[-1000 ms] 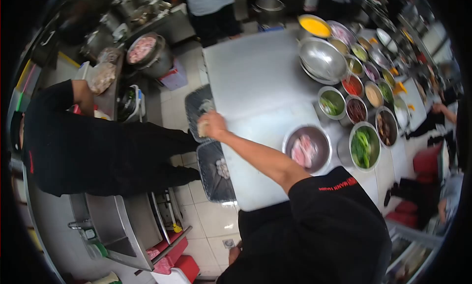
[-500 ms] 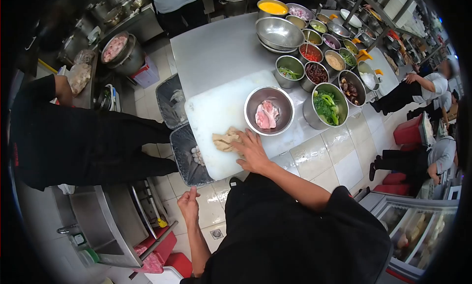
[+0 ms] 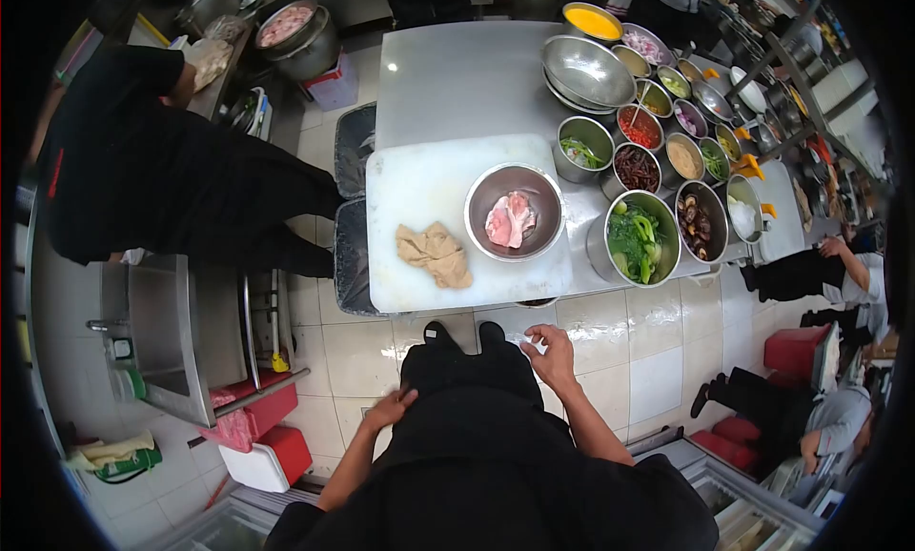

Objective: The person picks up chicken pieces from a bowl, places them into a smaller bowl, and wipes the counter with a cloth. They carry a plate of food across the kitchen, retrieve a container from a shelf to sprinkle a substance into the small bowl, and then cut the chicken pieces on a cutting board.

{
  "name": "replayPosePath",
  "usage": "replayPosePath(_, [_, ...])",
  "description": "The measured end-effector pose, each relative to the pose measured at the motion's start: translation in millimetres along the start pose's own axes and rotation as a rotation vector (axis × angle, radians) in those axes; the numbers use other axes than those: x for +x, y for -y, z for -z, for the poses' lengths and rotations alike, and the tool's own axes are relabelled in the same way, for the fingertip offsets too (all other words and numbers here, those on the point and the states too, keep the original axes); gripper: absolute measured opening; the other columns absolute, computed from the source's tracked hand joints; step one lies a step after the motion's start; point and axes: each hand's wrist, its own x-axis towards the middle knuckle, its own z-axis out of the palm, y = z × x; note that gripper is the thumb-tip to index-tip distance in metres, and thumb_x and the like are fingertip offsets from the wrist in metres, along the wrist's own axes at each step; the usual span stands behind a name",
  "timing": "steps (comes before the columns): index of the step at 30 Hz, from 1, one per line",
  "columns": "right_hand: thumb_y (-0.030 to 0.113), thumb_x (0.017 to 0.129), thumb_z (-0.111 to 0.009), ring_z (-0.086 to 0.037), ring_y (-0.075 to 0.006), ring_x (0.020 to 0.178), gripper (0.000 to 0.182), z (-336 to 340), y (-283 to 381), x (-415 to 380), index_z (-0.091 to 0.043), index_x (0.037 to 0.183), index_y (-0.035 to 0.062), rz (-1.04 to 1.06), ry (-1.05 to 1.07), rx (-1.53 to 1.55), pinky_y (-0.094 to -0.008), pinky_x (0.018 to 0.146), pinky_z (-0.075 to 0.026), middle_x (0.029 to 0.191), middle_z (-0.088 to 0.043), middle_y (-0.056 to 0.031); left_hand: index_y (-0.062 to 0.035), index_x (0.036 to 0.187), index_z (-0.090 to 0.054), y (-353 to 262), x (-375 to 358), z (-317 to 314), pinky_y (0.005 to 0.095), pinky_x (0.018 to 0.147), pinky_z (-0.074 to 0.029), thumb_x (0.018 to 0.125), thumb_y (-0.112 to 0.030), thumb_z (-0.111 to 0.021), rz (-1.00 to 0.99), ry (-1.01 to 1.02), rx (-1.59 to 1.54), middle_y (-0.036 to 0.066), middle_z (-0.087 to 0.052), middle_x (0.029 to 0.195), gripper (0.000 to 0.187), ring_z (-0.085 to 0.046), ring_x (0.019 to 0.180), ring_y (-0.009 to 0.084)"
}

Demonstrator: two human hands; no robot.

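My left hand (image 3: 389, 410) is by the left side of my dark clothing, fingers drawn together, with nothing seen in it. To the right, my right hand (image 3: 553, 356) hangs over the floor below the table edge, its bent fingers apart and empty. A crumpled brown cloth (image 3: 436, 254) lies on the white cutting board (image 3: 410, 174). On the board's right part stands a steel bowl (image 3: 545, 186) with pieces of pink raw meat (image 3: 511, 219) inside. Next to the board are a steel pot of leafy greens (image 3: 637, 241) and a smaller pot of cut green vegetables (image 3: 581, 151).
Several steel containers of ingredients and a stack of steel bowls (image 3: 586, 70) fill the table's right side. Dark-lined bins (image 3: 355, 255) adjoin its left edge. A person in black (image 3: 143, 160) stands at left, near a sink (image 3: 157, 313). Other people are at right.
My right hand has left the cloth and drawn back off the board. The cloth lies more spread out. My left hand is lower, nearer my body, and the view has turned and shifted.
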Motion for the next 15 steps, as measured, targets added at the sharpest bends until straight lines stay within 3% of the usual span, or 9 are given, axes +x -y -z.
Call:
replayPosePath(2, [0.003,0.069,-0.072,-0.053,-0.0148,0.054,0.011,-4,-19,-3,-0.065,0.078,0.0033,-0.098,0.046,0.114,-0.0262,0.055,-0.046,0.064,-0.059,-0.0058,-0.0107,0.144,-0.028,3,-31,-20,0.0393,0.108,-0.027,0.088,-0.062,-0.04,0.127,0.127,-0.608,0.015,-0.038,0.141,0.077,-0.037,0.13,0.0293])
replayPosePath(4, [-0.006,0.067,-0.072,-0.058,-0.0081,0.064,0.021,-4,-34,-2,-0.068,0.086,0.0019,-0.387,0.23,0.232,-0.0231,0.063,-0.049,0.07,-0.065,-0.0032,-0.0116,0.144,-0.029,-7,-60,-14,0.042,0.106,-0.031,0.088,-0.061,-0.041,0.115,0.06,-0.578,0.013,-0.04,0.141,0.076,-0.039,0.128,0.0282])
replayPosePath(5, [-0.006,0.067,-0.072,-0.058,-0.0081,0.064,0.021,-3,-37,-1,-0.068,0.086,0.0019,-0.388,0.231,0.237,-0.0231,0.063,-0.049,0.07,-0.065,-0.0032,-0.0118,0.144,-0.028,20,-57,-11,0.0436,0.102,-0.035,0.088,-0.061,-0.041,0.052,0.136,-0.558,0.013,-0.041,0.139,0.075,-0.042,0.125,0.0278])
replayPosePath(7, [0.005,0.075,-0.072,-0.061,-0.0085,0.072,0.016,-1,-42,1,-0.069,0.09,0.0003,-0.639,0.391,0.411,-0.0235,0.069,-0.049,0.077,-0.068,-0.0051,-0.0121,0.144,-0.028,30,-54,-14,0.0451,0.097,-0.04,0.089,-0.06,-0.042,-0.013,0.211,-0.535,0.013,-0.042,0.138,0.074,-0.044,0.122,0.0273])
replayPosePath(8, [0.005,0.075,-0.072,-0.061,-0.0085,0.072,0.016,-2,-51,-2,-0.069,0.09,0.0003,-0.638,0.387,0.411,-0.0235,0.069,-0.049,0.077,-0.068,-0.0051,-0.011,0.141,-0.033,18,-49,-21,0.0439,0.093,-0.043,0.089,-0.058,-0.043,0.059,0.151,-0.494,0.013,-0.046,0.135,0.071,-0.047,0.119,0.0271])
replayPosePath(10, [0.031,0.081,-0.07,-0.065,-0.0121,0.079,0.031,-20,-84,-31,-0.07,0.097,0.0046,-0.664,0.49,0.247,-0.0271,0.075,-0.05,0.095,-0.07,-0.0064,-0.0048,0.134,-0.044,-64,-68,-19,0.0377,0.089,-0.045,0.089,-0.053,-0.047,0.298,0.016,-0.636,0.013,-0.054,0.125,0.066,-0.053,0.111,0.027])
replayPosePath(12, [0.048,0.086,-0.058,-0.058,-0.0186,0.105,0.053,-51,-139,-92,-0.06,0.119,0.0069,-0.781,0.533,0.492,-0.03,0.093,-0.043,0.113,-0.064,-0.0098,-0.0019,0.13,-0.048,-58,-46,-13,0.0354,0.089,-0.044,0.089,-0.051,-0.051,0.278,-0.022,-0.547,0.013,-0.057,0.121,0.064,-0.054,0.109,0.0263])
replayPosePath(13, [0.053,0.087,-0.053,-0.053,-0.0204,0.114,0.063,-38,-134,-113,-0.049,0.13,0.0063,-1.004,0.603,0.579,-0.0307,0.097,-0.039,0.124,-0.056,-0.0116,0.001,0.126,-0.051,-58,-36,-10,0.0331,0.088,-0.044,0.088,-0.049,-0.054,0.257,-0.066,-0.468,0.014,-0.059,0.117,0.063,-0.055,0.106,0.0256])
replayPosePath(15, [0.049,0.091,-0.047,-0.049,-0.0222,0.118,0.064,-36,-135,-163,-0.041,0.134,0.0024,-1.305,0.434,1.053,-0.0322,0.099,-0.038,0.128,-0.053,-0.0135,0.0051,0.112,-0.06,-102,-48,19,0.0277,0.082,-0.046,0.087,-0.034,-0.063,0.041,-0.169,-0.581,0.014,-0.064,0.104,0.047,-0.059,0.099,0.0201])
